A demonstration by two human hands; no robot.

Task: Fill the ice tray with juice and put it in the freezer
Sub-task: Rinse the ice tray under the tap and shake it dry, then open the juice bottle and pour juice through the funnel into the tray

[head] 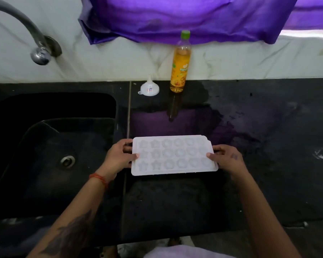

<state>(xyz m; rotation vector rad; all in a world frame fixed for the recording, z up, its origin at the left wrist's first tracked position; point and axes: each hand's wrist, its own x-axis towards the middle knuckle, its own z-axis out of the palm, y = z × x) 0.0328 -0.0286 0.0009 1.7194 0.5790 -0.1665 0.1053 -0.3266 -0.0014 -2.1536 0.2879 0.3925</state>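
A black sink (50, 112) with a steel tap (26, 32) sits left of the dark counter (259, 146), a purple cloth (175, 17) hanging behind.

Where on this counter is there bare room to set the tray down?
Bare counter lies right of the ice tray, and between it and the juice bottle. Crowded at the back by the funnel; the sink borders the left.

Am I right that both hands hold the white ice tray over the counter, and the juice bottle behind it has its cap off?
Not quite. In the head view the bottle has its green cap on. The rest holds: the left hand and right hand hold the tray by its ends over the counter.
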